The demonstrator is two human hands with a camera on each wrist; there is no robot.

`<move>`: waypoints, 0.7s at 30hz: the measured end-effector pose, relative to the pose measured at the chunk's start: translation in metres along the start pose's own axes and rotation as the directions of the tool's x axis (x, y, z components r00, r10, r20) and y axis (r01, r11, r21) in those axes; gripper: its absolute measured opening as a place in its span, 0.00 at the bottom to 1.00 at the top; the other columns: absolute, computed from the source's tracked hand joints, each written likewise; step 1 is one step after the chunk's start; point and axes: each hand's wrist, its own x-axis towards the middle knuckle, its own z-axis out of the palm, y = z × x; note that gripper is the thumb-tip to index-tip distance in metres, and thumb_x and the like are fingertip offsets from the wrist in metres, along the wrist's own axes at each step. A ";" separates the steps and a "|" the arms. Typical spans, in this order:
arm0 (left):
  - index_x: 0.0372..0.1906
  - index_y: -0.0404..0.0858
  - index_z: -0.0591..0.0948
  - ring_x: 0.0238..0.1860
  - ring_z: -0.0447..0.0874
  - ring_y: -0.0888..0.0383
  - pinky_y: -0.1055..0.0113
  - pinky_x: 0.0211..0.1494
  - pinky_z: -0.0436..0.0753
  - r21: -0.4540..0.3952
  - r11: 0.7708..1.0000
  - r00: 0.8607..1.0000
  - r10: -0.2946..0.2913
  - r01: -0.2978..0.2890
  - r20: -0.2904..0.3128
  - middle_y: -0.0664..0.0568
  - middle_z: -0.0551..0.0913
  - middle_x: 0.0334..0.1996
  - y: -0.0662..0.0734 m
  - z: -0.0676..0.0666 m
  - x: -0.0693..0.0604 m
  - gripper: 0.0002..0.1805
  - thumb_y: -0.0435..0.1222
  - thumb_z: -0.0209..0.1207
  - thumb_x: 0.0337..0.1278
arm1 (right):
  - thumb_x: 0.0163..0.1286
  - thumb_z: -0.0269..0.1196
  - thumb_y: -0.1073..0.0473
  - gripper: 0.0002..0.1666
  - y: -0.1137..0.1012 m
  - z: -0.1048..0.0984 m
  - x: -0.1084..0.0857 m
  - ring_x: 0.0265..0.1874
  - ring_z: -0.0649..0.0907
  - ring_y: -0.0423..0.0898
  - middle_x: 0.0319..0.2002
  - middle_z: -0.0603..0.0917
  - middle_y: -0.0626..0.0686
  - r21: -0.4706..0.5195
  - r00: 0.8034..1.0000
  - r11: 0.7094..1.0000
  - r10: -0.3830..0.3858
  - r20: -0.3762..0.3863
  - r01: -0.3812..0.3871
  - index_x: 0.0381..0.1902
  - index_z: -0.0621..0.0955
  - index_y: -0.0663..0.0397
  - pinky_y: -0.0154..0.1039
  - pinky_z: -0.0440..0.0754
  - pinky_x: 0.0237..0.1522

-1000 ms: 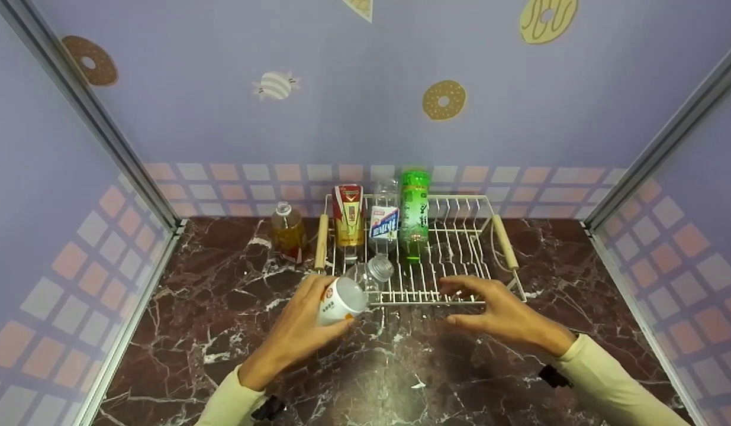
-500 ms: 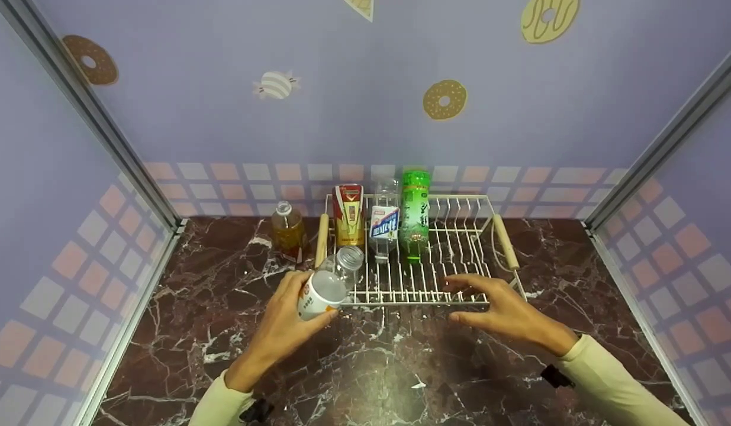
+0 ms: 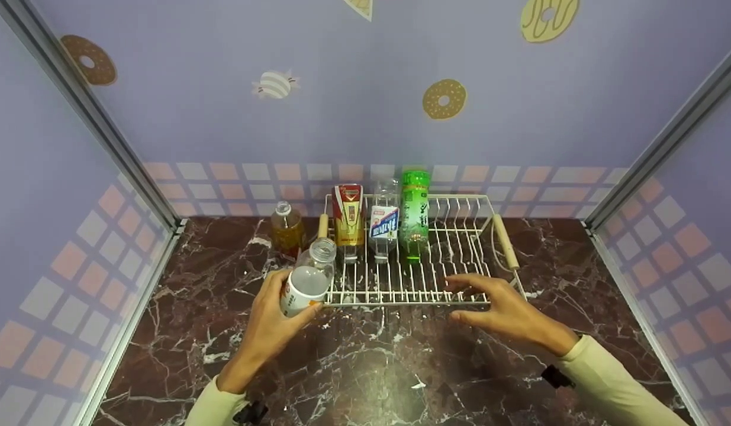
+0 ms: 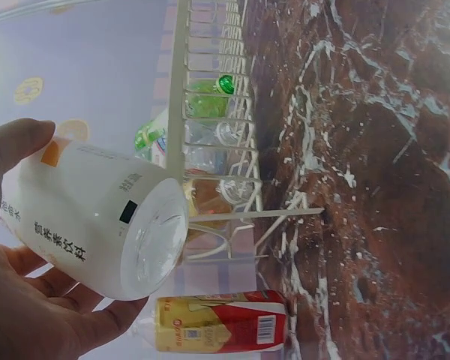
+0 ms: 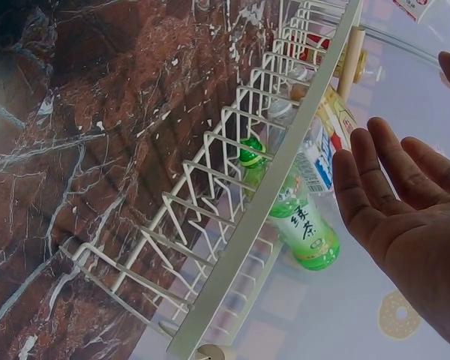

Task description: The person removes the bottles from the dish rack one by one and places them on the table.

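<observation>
My left hand grips a clear plastic bottle with a white label, held uncapped-looking neck up and tilted, at the rack's front left corner. In the left wrist view the bottle's clear base faces the camera. My right hand hovers at the front right of the white wire rack, its fingers loosely spread and nothing in them. Three bottles lean neck down in the rack: one with a red and gold label, a clear one with a blue and white label, and a green tea bottle.
An upright bottle of amber liquid stands left of the rack, close to its left wooden handle. Another wooden handle is on the right side. Patterned panels enclose the dark marbled counter at the back and sides.
My left hand has moved left, carrying the white-labelled bottle from over the rack's front to its left corner, and the bottle has become more upright. My right hand has barely moved.
</observation>
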 end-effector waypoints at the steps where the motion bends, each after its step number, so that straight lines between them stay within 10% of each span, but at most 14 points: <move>1: 0.67 0.26 0.77 0.53 0.84 0.44 0.47 0.56 0.88 0.002 1.000 1.000 -0.005 0.005 -0.010 0.39 0.82 0.58 -0.002 0.000 -0.001 0.40 0.36 0.84 0.51 | 0.71 0.79 0.52 0.39 0.000 0.000 0.000 0.56 0.88 0.55 0.59 0.90 0.55 0.001 1.000 1.000 0.002 0.000 -0.002 0.73 0.79 0.64 0.63 0.87 0.64; 21: 0.68 0.26 0.76 0.53 0.84 0.42 0.48 0.58 0.85 -0.039 0.992 0.978 -0.124 0.119 -0.167 0.38 0.83 0.54 -0.050 -0.001 -0.010 0.40 0.34 0.83 0.53 | 0.72 0.78 0.53 0.37 0.003 0.001 0.000 0.58 0.89 0.59 0.60 0.90 0.57 0.012 1.000 1.000 0.007 0.002 -0.007 0.72 0.80 0.63 0.70 0.84 0.65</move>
